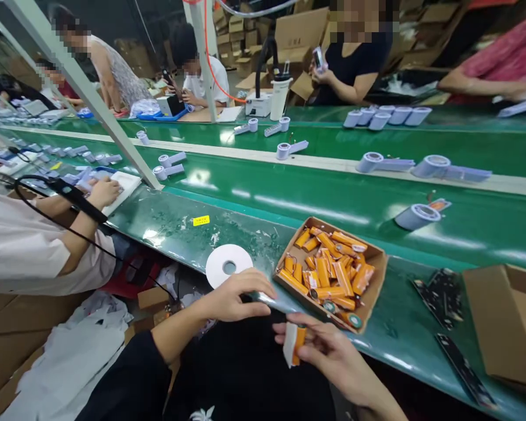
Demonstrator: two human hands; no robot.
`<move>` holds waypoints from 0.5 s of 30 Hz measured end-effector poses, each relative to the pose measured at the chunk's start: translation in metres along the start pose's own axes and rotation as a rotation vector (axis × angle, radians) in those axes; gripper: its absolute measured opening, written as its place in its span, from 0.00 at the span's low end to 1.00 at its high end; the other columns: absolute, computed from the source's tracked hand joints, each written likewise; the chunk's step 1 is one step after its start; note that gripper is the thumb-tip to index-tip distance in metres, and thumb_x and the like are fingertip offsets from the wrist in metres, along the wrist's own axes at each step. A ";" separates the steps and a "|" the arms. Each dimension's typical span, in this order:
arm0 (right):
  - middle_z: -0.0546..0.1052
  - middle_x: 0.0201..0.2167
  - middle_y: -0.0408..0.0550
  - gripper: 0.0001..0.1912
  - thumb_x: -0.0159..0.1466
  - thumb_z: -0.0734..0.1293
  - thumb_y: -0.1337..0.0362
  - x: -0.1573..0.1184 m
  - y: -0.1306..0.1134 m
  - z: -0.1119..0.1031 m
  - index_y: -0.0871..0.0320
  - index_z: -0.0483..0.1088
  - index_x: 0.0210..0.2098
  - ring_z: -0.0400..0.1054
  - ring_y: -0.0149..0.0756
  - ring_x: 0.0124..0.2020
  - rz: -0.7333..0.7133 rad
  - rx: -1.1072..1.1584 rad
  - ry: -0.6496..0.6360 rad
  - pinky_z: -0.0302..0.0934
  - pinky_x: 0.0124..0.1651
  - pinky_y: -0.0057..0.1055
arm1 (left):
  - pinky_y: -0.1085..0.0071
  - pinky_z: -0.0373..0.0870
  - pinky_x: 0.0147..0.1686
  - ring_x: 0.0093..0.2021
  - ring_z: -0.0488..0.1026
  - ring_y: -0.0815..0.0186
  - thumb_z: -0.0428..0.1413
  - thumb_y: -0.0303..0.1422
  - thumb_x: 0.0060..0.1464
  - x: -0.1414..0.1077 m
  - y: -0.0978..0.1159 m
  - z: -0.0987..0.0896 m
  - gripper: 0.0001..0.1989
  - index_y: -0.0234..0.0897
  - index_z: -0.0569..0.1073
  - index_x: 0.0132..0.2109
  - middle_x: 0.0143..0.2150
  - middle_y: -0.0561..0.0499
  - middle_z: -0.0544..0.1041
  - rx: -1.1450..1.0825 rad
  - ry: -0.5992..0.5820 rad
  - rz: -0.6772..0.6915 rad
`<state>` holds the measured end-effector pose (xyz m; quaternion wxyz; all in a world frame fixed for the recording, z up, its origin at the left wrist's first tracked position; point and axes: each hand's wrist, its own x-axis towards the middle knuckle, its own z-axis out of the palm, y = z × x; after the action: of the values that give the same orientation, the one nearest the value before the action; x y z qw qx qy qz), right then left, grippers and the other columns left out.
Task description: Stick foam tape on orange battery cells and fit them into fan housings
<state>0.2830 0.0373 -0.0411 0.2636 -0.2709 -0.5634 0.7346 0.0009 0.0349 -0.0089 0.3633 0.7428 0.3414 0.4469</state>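
Note:
My right hand grips an orange battery with a white strip along one side, held in front of my body below the table edge. My left hand holds nothing; its fingers are stretched forward with the thumb apart, over the edge of the table. Just beyond it lies a flat roll of white tape. An open cardboard box full of orange batteries stands beyond my right hand. Several batteries show wires or white patches.
Black circuit boards lie to the right beside another cardboard box. A green conveyor belt carries white round-headed housings. A yellow label sticks to the table. At left, a co-worker's hand works over a white tray.

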 end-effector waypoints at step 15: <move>0.88 0.46 0.57 0.16 0.71 0.75 0.57 0.028 0.003 -0.053 0.52 0.77 0.57 0.86 0.50 0.45 -0.404 -0.371 0.598 0.84 0.42 0.33 | 0.52 0.68 0.63 0.58 0.74 0.46 0.54 0.46 0.66 0.075 -0.122 -0.323 0.18 0.35 0.79 0.46 0.54 0.35 0.82 1.035 0.452 -0.795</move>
<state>0.2996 0.0927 -0.0581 0.5015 -0.3997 -0.6268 0.4426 -0.2883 0.2342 0.0275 0.0182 0.5277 0.8246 0.2032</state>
